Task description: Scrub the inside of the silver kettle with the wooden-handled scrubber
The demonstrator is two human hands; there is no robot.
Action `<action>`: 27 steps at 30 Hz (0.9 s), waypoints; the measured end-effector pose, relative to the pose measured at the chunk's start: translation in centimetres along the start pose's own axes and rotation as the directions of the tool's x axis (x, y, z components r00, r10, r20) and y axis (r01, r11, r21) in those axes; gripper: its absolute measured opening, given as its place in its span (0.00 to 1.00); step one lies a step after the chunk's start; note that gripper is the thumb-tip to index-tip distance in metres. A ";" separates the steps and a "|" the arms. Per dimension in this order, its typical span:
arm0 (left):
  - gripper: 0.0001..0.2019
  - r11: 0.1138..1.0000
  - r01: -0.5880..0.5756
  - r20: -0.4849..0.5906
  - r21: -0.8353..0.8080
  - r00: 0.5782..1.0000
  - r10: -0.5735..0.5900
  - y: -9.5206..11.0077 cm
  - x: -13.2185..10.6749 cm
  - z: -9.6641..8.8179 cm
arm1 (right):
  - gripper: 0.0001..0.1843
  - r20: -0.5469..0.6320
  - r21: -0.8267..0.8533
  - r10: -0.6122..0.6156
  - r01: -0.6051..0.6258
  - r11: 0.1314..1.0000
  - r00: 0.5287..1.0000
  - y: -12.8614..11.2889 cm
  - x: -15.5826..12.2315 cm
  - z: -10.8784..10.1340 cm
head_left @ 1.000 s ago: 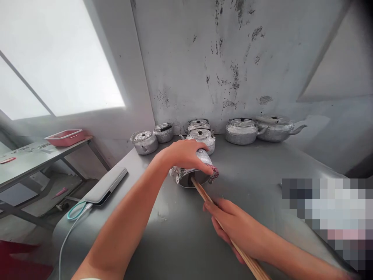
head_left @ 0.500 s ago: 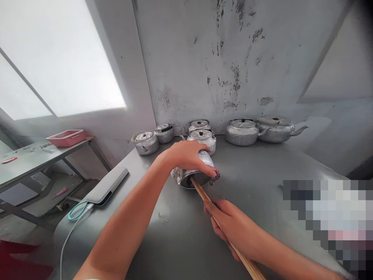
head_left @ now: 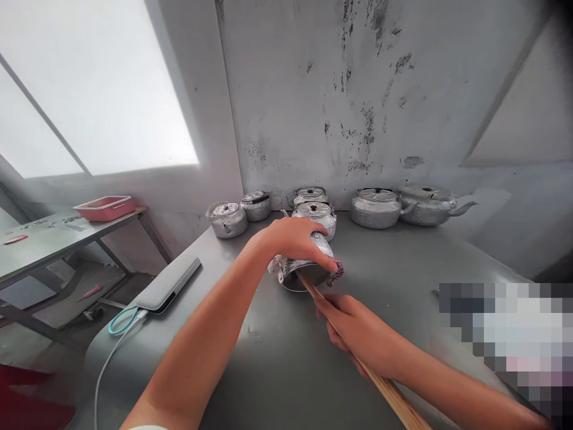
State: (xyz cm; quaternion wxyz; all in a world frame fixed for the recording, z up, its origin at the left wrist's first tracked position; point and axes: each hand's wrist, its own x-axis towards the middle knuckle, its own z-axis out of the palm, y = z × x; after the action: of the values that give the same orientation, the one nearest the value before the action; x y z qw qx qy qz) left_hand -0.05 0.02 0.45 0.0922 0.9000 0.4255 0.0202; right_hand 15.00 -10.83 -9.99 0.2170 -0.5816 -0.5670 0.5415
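A small silvery metal kettle (head_left: 321, 242) lies tipped on the grey table, its open mouth facing me. My left hand (head_left: 298, 239) is clasped over its side from above, thumb along the rim. A wrapped, reddish handle (head_left: 336, 272) hangs at the rim's right. My right hand (head_left: 351, 328) is closed round a long wooden stick (head_left: 389, 397), whose far end goes inside the kettle's mouth. What is on that end is hidden in the dark interior. Just behind the tipped kettle stands a lidded kettle (head_left: 316, 214).
More lidded kettles stand along the back, among them a wide one (head_left: 376, 209) by the wall. A white power bank (head_left: 168, 285) with a cable lies at the table's left edge. A pink basket (head_left: 105, 208) sits on another table (head_left: 33, 263). The right side is pixelated.
The view has shifted slightly, so everything sits a little further right. The stick appears pushed slightly deeper into the kettle, with my right hand closer to its rim. My left hand keeps its grip.
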 end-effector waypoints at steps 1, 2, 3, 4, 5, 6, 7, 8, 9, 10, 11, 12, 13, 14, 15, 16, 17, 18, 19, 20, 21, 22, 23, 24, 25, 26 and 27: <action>0.44 1.000 -0.001 0.001 -0.003 1.000 0.001 0.0 0.0 0.0 | 0.20 -0.004 0.004 -0.002 0.002 1.000 1.000 -0.3 0.1 0.0; 0.44 1.000 -0.001 0.003 -0.006 1.000 0.001 -0.1 0.0 0.0 | 0.20 -0.005 0.008 0.003 -0.003 1.000 1.000 -0.6 0.2 -0.1; 0.44 1.000 0.000 0.007 -0.007 1.000 0.000 -0.1 0.1 0.0 | 0.20 -0.002 0.013 0.012 -0.012 1.000 1.000 -0.9 0.3 -0.1; 0.44 1.000 0.002 0.010 -0.009 1.000 -0.002 -0.1 0.1 -0.1 | 0.21 0.004 0.018 0.021 -0.021 1.000 1.000 -1.1 0.4 -0.1; 0.45 1.000 0.004 0.012 -0.008 1.000 -0.004 -0.2 0.1 -0.1 | 0.21 0.009 0.025 0.026 -0.026 0.999 1.000 -1.4 0.5 -0.1; 0.45 1.000 0.007 0.014 -0.007 1.000 -0.007 -0.1 0.1 -0.1 | 0.22 0.010 0.037 0.020 -0.021 0.999 1.000 -1.7 0.6 -0.1; 0.45 1.000 0.008 0.015 -0.007 1.000 -0.008 -0.1 0.0 -0.1 | 0.23 0.004 0.051 0.005 -0.006 0.999 1.000 -1.9 0.7 -0.1; 0.45 1.000 0.007 0.014 -0.009 1.000 -0.007 -0.1 0.0 -0.2 | 0.23 -0.005 0.064 -0.010 0.010 0.998 1.000 -2.0 0.8 -0.1; 0.45 1.000 0.005 0.014 -0.013 1.000 -0.005 -0.1 0.0 -0.2 | 0.22 -0.010 0.072 -0.019 0.019 0.997 1.000 -2.1 0.9 -0.1; 0.45 1.000 0.005 0.014 -0.017 1.000 -0.004 -0.2 0.0 -0.2 | 0.22 -0.011 0.076 -0.022 0.023 0.997 1.000 -2.1 1.1 0.0; 0.44 1.000 0.003 0.015 -0.023 1.000 -0.003 -0.2 0.0 -0.2 | 0.21 -0.010 0.078 -0.023 0.024 0.997 1.000 -2.0 1.2 0.0; 0.44 1.000 0.003 0.016 -0.028 1.000 -0.002 -0.3 0.0 -0.2 | 0.21 -0.011 0.082 -0.026 0.027 0.996 1.000 -2.0 1.4 0.1; 0.44 0.999 0.003 0.019 -0.033 1.000 -0.003 -0.4 0.0 -0.2 | 0.22 -0.016 0.087 -0.033 0.034 0.996 0.999 -1.9 1.5 0.2; 0.44 0.999 0.006 0.025 -0.035 1.000 -0.005 -0.4 0.0 -0.2 | 0.23 -0.026 0.095 -0.043 0.045 0.994 0.999 -1.8 1.6 0.2; 0.44 0.999 0.009 0.030 -0.037 1.000 -0.008 -0.5 0.1 -0.2 | 0.23 -0.034 0.104 -0.049 0.052 0.993 0.998 -1.7 1.7 0.3; 0.44 0.999 0.011 0.034 -0.040 0.999 -0.010 -0.6 0.1 -0.2 | 0.24 -0.038 0.113 -0.048 0.051 0.992 0.998 -1.6 1.8 0.3; 0.44 0.999 0.013 0.037 -0.042 0.999 -0.012 -0.6 0.1 -0.2 | 0.24 -0.036 0.120 -0.040 0.044 0.992 0.999 -1.5 1.9 0.3; 0.44 0.999 0.015 0.039 -0.045 0.999 -0.013 -0.7 0.2 -0.2 | 0.24 -0.033 0.126 -0.032 0.036 0.991 0.999 -1.5 1.9 0.2; 0.44 0.999 0.016 0.040 -0.048 0.999 -0.014 -0.7 0.2 -0.2 | 0.23 -0.033 0.133 -0.030 0.034 0.991 0.999 -1.4 1.9 0.2; 0.44 0.999 0.017 0.041 -0.051 0.999 -0.015 -0.7 0.2 -0.2 | 0.23 -0.036 0.139 -0.036 0.040 0.989 0.999 -1.3 2.0 0.2; 0.44 0.998 0.017 0.042 -0.053 0.999 -0.014 -0.7 0.2 -0.2 | 0.23 -0.040 0.143 -0.044 0.049 0.988 0.998 -1.3 2.0 0.1; 0.45 0.999 0.015 0.043 -0.052 0.999 -0.013 -0.7 0.2 -0.2 | 0.23 -0.044 0.145 -0.050 0.056 0.988 0.998 -1.2 2.0 0.1; 0.45 0.999 0.013 0.042 -0.050 0.999 -0.011 -0.7 0.2 -0.2 | 0.23 -0.043 0.146 -0.050 0.056 0.988 0.998 -1.1 2.0 0.1; 0.45 0.999 0.011 0.038 -0.049 0.999 -0.009 -0.7 0.2 -0.2 | 0.23 -0.041 0.147 -0.046 0.052 0.988 0.998 -1.1 2.1 0.0; 0.45 0.999 0.011 0.033 -0.051 0.999 -0.009 -0.8 0.2 -0.2 | 0.22 -0.040 0.147 -0.043 0.049 0.988 0.998 -1.0 2.1 0.0; 0.45 0.998 0.010 0.028 -0.055 1.000 -0.009 -0.8 0.1 -0.2 | 0.22 -0.043 0.150 -0.043 0.050 0.988 0.998 -1.0 2.1 0.0; 0.45 0.998 0.012 0.024 -0.061 1.000 -0.010 -0.8 0.1 -0.2 | 0.21 -0.050 0.153 -0.047 0.054 0.987 0.998 -0.9 2.1 -0.1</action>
State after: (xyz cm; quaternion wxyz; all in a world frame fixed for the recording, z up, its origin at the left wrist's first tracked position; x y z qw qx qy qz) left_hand -0.60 0.66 0.48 0.1250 0.8946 0.4284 0.0219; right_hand 14.23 -8.68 -9.94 0.2881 -0.5606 -0.5328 0.5646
